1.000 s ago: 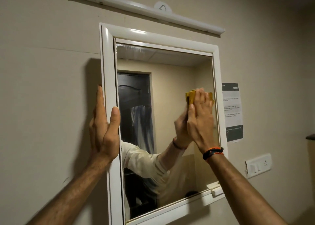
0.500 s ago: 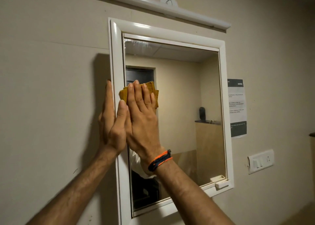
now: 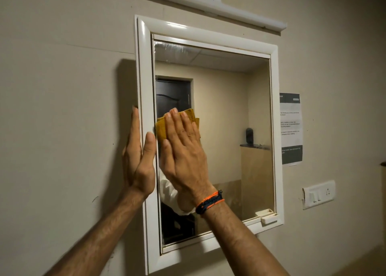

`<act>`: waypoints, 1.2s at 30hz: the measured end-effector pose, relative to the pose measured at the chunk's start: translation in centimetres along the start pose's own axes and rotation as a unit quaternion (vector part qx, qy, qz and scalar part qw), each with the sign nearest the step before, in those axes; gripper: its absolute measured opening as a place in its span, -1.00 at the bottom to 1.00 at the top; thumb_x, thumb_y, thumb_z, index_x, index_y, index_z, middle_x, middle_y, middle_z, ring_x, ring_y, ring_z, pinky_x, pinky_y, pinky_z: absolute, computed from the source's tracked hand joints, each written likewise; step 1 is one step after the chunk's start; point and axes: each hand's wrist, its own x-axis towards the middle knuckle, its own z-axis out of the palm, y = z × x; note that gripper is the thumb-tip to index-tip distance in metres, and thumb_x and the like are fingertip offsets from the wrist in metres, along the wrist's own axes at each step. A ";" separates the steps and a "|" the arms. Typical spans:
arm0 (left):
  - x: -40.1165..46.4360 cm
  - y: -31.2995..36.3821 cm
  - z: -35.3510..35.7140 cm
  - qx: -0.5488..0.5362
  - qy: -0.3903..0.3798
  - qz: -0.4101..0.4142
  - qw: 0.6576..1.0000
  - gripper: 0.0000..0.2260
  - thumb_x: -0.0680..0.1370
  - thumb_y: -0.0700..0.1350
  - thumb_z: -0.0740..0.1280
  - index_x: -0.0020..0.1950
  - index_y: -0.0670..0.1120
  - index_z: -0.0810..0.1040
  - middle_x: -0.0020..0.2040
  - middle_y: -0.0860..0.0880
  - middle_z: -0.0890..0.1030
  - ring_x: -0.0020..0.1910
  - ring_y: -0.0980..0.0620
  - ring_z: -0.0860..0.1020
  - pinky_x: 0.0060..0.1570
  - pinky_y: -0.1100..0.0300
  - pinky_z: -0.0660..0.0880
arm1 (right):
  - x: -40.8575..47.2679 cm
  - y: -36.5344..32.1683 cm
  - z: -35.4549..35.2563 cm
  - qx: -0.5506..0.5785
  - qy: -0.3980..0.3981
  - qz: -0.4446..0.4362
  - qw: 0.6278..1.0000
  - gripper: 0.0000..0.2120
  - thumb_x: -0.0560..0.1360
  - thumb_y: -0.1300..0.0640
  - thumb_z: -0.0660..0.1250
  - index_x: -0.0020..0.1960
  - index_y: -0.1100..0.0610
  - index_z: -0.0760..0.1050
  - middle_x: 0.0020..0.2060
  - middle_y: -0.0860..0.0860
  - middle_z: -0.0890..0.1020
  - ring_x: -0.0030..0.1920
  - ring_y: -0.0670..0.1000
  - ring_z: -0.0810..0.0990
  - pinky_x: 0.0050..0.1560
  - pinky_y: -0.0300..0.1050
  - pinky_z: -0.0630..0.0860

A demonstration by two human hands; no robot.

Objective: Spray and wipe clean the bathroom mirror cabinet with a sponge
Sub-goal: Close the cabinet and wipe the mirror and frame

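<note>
White plastic-framed rectangular mirror cabinet [image 3: 144, 83] hangs on a beige wall [image 3: 62, 87], glass reflecting a dark door and a ceiling. Right hand [image 3: 183, 152] lies flat against the glass at the left side of the mirror, about mid-height, fingers straight and together, pressing a folded mustard-yellow sponge cloth [image 3: 161, 128] onto the surface; cloth edges stick out left of and above the fingertips. No curl in the fingers, palm-down press only. Orange and dark blue braided wristband [image 3: 209, 202] on the right wrist. Left hand [image 3: 139, 156] stands edge-on just left of the right one, fingers straight along the outer side of the left frame rail, thumb on the frame's front face, so it clasps the rail loosely between thumb and fingers. The two hands sit just beside each other. Smeary patch near the mirror's top left corner. Small white handle tab [image 3: 269, 218] at the lower right of the frame. White tube light fixture [image 3: 208, 6] above the cabinet. Printed paper notice [image 3: 291, 129] on the wall right of the cabinet, white switch plate [image 3: 318, 194] below it.
</note>
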 end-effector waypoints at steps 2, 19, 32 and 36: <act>0.0 0.1 0.1 0.009 0.003 0.003 1.000 -0.42 0.64 0.08 0.05 0.59 -0.17 0.08 0.59 0.00 0.15 0.56 0.13 0.12 0.52 0.18 0.12 | -0.3 1.6 -0.8 -0.005 0.007 0.023 1.000 -0.45 0.62 0.09 0.12 0.57 0.19 0.12 0.58 0.08 0.13 0.59 0.02 -0.01 0.58 0.11 0.00; -0.8 -0.2 0.2 0.037 0.016 -0.007 0.999 -0.45 0.64 0.05 0.07 0.60 -0.12 0.09 0.59 0.03 0.16 0.56 0.13 0.13 0.54 0.01 0.13 | -1.4 15.8 -9.1 -0.042 0.046 0.214 0.975 -0.46 0.63 0.00 -0.04 0.58 0.11 0.02 0.58 0.02 0.06 0.57 -0.04 -0.05 0.58 0.12 -0.02; -1.7 -1.1 0.1 0.048 0.018 0.006 0.999 -0.46 0.65 0.06 0.08 0.60 -0.08 0.10 0.59 0.08 0.16 0.56 0.14 0.13 0.52 0.16 0.12 | -2.8 9.2 -5.6 -0.038 0.026 0.190 0.981 -0.44 0.63 0.04 -0.01 0.60 0.13 0.00 0.59 0.02 0.01 0.59 0.01 -0.11 0.59 0.06 -0.15; -1.7 -1.1 0.1 0.039 0.013 0.003 0.999 -0.44 0.65 0.09 0.08 0.60 -0.08 0.09 0.59 0.06 0.16 0.56 0.14 0.13 0.53 0.09 0.13 | -2.2 3.3 -2.2 -0.011 0.020 0.120 0.992 -0.43 0.63 0.05 0.05 0.59 0.18 0.05 0.59 0.07 0.06 0.60 0.03 -0.08 0.58 0.10 -0.12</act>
